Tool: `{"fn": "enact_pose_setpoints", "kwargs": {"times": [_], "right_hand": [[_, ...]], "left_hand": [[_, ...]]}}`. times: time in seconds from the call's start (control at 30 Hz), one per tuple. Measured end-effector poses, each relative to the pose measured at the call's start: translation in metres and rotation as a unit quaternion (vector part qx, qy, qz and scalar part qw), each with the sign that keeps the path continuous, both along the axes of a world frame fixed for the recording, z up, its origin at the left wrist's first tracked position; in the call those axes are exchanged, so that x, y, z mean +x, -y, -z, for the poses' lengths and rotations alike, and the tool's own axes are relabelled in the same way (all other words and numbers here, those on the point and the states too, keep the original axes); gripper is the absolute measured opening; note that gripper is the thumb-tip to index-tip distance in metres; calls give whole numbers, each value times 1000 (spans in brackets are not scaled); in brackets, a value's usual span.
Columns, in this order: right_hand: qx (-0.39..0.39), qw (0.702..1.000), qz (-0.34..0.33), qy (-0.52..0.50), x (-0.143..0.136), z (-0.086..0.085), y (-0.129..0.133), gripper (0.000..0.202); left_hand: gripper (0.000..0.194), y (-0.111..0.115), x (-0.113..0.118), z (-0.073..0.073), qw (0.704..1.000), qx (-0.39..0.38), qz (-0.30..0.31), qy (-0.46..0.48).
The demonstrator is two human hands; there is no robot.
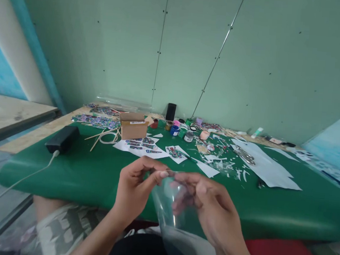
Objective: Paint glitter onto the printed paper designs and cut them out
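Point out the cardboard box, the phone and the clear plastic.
Box [133,131]: head view, front side.
Phone [171,112]: head view, middle of its dark face.
Clear plastic [163,208]: head view, the part hanging below the fingers.

Both your hands up close together, bottom center of the frame
Your left hand [136,183] has its thumb and index fingertips pinched together, your right hand [211,201] curls in with fingers bent, fingertips right near the left's, and your bare forearms angle up from the bottom edge, kinda like an upside-down V.
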State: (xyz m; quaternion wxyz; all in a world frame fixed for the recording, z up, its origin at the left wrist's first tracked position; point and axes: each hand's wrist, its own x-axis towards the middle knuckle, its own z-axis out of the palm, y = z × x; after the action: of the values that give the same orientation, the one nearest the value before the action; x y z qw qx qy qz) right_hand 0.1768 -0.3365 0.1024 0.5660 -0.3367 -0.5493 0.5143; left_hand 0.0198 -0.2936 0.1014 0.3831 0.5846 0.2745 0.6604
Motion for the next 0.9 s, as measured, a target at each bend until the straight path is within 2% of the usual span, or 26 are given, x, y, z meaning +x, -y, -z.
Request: {"fn": "enact_pose_setpoints", "kwargs": {"times": [0.17, 0.23, 0.37, 0.53, 0.9], "right_hand": [[-7, 999, -14, -37, -8, -6, -11, 21], [-31, 997, -31, -70, -13, -6, -13, 23], [-105, 986, -60, -114, -23, -2, -13, 28], [-142, 981, -54, -118, -24, 3, -14, 28], [-136, 986, -31, -94, -18, 1, -13, 19]], "left_hand": [[9, -1, -1, 3, 998, 36, -53, -22], [6, -1, 0, 3, 998, 34, -58, -15], [4, -3, 3, 3, 998, 19, -56, -15], [8, -6, 2, 7, 999, -2, -39, -32], [11, -7, 0, 12, 998, -8, -24, -51]]}}
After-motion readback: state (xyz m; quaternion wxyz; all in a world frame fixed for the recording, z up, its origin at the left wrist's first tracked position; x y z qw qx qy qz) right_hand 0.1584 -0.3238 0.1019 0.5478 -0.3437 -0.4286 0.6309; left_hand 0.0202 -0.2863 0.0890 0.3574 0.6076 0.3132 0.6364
